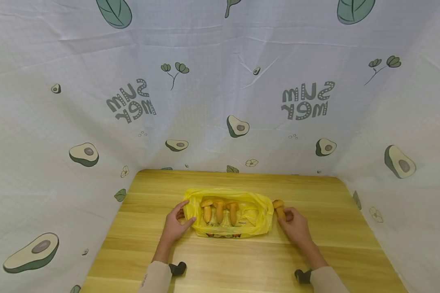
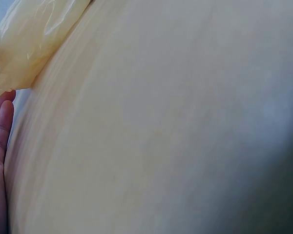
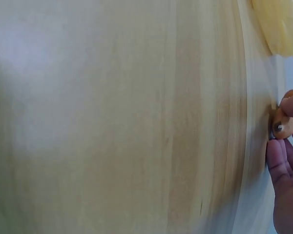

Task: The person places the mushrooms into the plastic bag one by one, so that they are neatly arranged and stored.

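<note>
A yellow plastic bag (image 1: 223, 233) lies on the table with its mouth spread upward. Three orange-brown mushrooms (image 1: 219, 213) sit side by side inside, in its left and middle part. My left hand (image 1: 175, 226) holds the bag's left end, thumb at the front and index finger toward the back. Part of that bag (image 2: 34, 44) shows in the left wrist view above straight fingertips. Just outside the bag's right end, my right hand (image 1: 296, 226) pinches another mushroom (image 1: 278, 204) by its stem, cap pointing away. The right wrist view shows that mushroom's (image 3: 283, 124) stem end between thumb and fingers.
A light wooden table (image 1: 238, 260) carries everything. White cloth (image 1: 220, 97) printed with avocados and leaves hangs behind it and along both sides. A dark rounded piece sits beside each sleeve cuff, the left one (image 1: 178, 268) and the right one (image 1: 302, 276).
</note>
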Tool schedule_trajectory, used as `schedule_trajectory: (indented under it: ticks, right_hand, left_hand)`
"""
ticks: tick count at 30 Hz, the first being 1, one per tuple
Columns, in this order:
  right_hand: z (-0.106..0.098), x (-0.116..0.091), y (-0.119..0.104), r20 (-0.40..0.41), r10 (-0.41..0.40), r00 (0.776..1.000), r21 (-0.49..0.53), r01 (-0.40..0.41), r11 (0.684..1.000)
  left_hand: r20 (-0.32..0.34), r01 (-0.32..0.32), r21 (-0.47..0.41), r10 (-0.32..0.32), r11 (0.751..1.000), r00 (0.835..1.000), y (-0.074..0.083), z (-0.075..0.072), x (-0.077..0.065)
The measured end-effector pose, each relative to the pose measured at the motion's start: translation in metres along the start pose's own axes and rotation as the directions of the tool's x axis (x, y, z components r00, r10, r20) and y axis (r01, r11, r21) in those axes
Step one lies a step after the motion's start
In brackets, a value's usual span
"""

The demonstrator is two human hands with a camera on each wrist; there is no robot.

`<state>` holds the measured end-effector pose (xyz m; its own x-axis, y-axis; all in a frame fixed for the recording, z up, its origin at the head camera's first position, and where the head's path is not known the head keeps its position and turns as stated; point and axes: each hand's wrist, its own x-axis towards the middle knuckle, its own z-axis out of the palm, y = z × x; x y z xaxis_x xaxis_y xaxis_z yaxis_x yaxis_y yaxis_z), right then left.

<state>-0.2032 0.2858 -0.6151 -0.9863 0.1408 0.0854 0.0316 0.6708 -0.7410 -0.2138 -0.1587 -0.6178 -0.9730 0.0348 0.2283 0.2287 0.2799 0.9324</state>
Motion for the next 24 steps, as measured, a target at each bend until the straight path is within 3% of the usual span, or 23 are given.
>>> schedule_trajectory:
  ticks: [9,18,24]
  right_hand:
    - [-0.006,-0.005,0.001,0.005,0.043,0.999,0.027,-0.043,0.999]
    - [-0.014,-0.01,-0.002,-0.042,0.057,0.997,0.046,-0.055,0.997]
    - [-0.021,-0.011,-0.01,-0.062,0.011,0.998,0.048,-0.008,0.999]
  left_hand:
    - [0.011,0.005,-0.011,-0.005,1.0,1.0,0.002,-0.001,0.001]
    - [0.001,-0.011,0.048,0.011,0.999,1.0,-0.032,0.002,0.005]
    - [0.019,-0.031,0.011,0.03,0.999,0.999,-0.036,-0.002,0.006]
